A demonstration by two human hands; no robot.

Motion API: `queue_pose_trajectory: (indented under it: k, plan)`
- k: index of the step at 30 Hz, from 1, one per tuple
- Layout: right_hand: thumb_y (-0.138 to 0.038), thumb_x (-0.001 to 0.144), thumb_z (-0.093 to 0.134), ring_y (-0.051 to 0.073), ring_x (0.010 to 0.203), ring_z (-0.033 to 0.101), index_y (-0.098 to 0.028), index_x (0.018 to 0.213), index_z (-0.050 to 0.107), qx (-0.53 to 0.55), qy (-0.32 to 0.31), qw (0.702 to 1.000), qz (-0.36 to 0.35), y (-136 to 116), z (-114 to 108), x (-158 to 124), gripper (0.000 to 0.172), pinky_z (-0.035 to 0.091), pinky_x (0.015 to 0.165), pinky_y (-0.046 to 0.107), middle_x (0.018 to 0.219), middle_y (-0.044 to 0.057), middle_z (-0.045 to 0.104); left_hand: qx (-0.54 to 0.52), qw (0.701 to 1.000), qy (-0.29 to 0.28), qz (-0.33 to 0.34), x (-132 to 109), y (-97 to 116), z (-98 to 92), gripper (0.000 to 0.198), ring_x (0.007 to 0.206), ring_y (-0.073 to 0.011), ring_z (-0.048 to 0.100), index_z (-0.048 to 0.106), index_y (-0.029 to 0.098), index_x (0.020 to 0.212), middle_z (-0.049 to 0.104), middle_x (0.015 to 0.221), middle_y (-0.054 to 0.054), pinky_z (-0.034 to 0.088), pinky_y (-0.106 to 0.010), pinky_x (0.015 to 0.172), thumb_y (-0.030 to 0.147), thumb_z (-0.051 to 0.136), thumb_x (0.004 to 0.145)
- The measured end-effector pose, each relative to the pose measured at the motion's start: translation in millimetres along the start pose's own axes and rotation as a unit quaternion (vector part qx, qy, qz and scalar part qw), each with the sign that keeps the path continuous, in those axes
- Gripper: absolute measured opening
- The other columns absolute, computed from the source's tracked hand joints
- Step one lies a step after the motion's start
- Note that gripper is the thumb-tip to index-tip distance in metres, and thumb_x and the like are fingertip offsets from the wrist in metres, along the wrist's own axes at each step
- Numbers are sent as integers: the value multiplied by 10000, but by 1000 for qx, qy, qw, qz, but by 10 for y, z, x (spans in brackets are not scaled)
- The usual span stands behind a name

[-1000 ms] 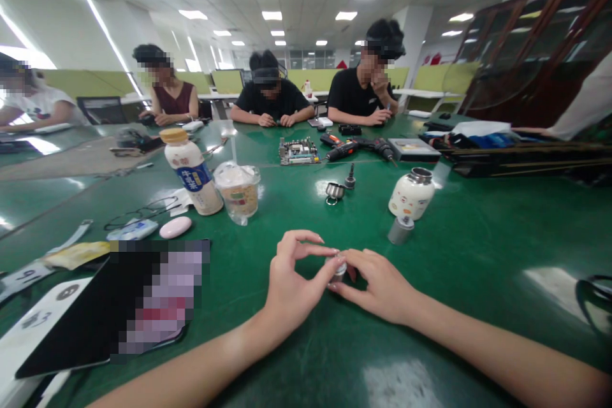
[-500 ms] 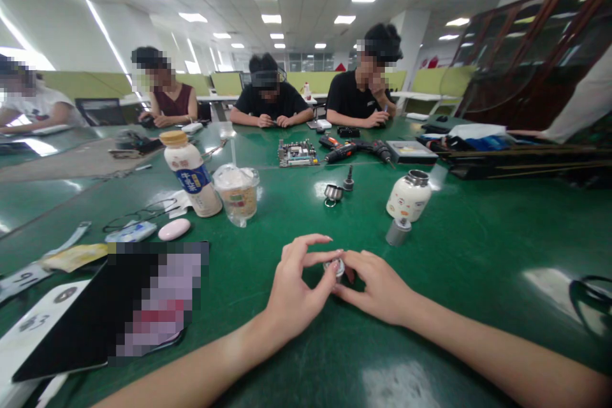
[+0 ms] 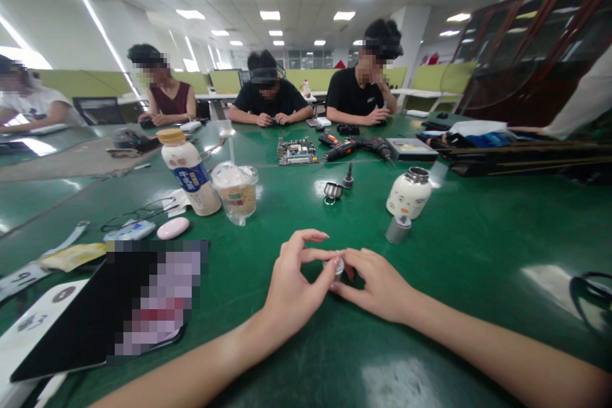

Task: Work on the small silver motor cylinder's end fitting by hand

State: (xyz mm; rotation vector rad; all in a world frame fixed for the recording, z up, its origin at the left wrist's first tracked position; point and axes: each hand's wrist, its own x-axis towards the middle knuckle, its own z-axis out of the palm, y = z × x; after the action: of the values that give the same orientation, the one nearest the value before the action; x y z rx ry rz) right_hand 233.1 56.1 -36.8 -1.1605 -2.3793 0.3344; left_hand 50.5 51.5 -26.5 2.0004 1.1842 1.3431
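Note:
My left hand pinches a small round metallic part between thumb and index finger, its other fingers raised. Against the part's other side, my right hand has its thumb and fingertips closed on it. Beyond the hands stands a grey cylinder, beside a white bottle with small printed figures and an uncovered metal mouth. Farther up the green table lie a metal cup-shaped piece with a ring and a dark pointed piece.
At left are a capped drink bottle, a plastic cup, a pink oval and a dark tablet. A circuit board and power drills lie ahead. Several people sit across the table.
Both hands keep hold of the small part, with only slight finger movement. The camera view has shifted a little. Across the table, the hand of the person at right has moved slightly.

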Motion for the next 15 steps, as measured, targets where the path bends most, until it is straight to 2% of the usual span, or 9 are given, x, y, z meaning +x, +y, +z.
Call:
queue_pose_trajectory:
  k: [5,8,11,13,15]
  plan:
    - [-457,921,577,153,665,544,-198,884,564,4,0,1000,-3,-8,-1,-3,262,352,641,281,744,-14,597,-33,999,8,-22,33,31,-7,119,1040,-221,633,668,241,912,681,1082,-41,465,-365,926,197,720,815]
    - [-479,915,579,159,664,540,-197,896,569,1,-5,1000,6,-13,-8,-5,283,350,638,280,738,-16,594,-26,998,46,-18,61,4,-17,154,998,-217,652,647,238,925,704,1000,-25,458,-361,917,201,739,807]
    - [-485,909,587,166,678,543,-198,929,575,2,-10,1000,9,-22,-22,1,288,356,652,284,757,-13,603,25,996,87,-22,99,-76,-38,169,978,-233,657,631,228,935,711,962,-22,443,-380,906,227,743,809]
    - [-478,910,590,168,687,545,-204,957,581,5,-12,1000,10,-27,-29,7,278,356,658,286,770,-14,606,64,995,68,-39,117,-154,-54,193,973,-238,663,609,224,935,725,965,-18,430,-400,915,225,751,803]
    - [-471,910,594,167,689,545,-209,963,581,9,-14,1000,10,-31,-32,9,268,353,656,286,774,-17,604,92,994,21,-57,124,-234,-67,230,974,-239,671,583,228,944,747,934,-4,427,-410,916,199,757,796]
